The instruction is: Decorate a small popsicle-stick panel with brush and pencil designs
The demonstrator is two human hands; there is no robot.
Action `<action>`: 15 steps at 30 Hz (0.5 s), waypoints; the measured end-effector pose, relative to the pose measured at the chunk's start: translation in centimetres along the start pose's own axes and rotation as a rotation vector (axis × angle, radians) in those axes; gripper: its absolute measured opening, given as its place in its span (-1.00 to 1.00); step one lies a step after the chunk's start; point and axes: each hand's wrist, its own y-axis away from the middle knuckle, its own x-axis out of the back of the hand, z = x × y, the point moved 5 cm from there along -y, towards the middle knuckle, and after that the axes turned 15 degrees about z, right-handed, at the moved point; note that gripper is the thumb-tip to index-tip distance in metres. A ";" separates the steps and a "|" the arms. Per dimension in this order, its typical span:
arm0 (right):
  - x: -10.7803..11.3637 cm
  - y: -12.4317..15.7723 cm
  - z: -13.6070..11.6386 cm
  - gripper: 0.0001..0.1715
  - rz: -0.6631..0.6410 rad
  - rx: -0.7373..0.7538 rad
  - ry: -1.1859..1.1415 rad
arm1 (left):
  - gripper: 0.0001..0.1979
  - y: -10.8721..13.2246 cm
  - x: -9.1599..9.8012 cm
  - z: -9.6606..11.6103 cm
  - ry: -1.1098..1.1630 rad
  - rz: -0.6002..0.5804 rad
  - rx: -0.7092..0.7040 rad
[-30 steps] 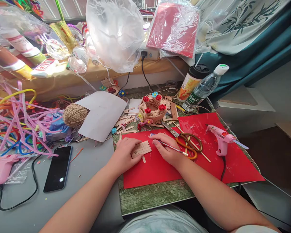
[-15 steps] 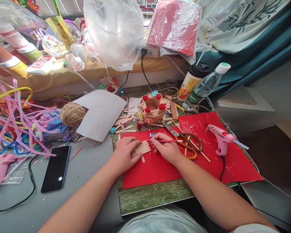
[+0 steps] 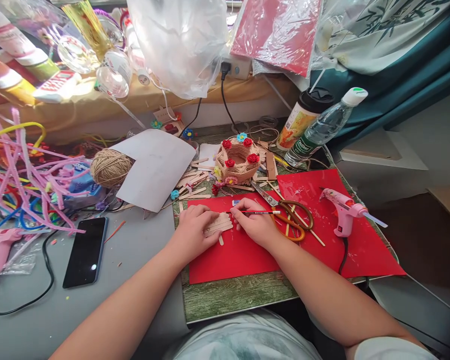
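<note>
1. The left hand lies flat, fingers spread over a small panel of craft sticks, pinning it to the red paper sheet so it cannot slide.
2. The right hand pinches a thin red pencil, held level along the panel's far edge, as if to mark it.
3. Just beyond the right hand, scissors and a pink glue gun rest on the red sheet within easy reach.
4. Farther back on the counter stands a craft-stick basket trimmed with red flowers, with a ball of twine to its left.
</note>
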 end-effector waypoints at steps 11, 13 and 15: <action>-0.1 0.0 0.6 -0.51 -0.004 -0.025 -0.042 | -0.64 0.0 -0.1 -0.2 0.017 -0.011 0.016; 0.0 -0.1 0.7 -0.52 -0.005 -0.021 -0.032 | -0.64 -0.1 -0.1 -0.2 0.017 -0.007 0.016; -0.1 -0.1 0.7 -0.53 -0.012 -0.018 -0.024 | -0.64 -0.1 -0.1 -0.2 0.019 -0.004 0.017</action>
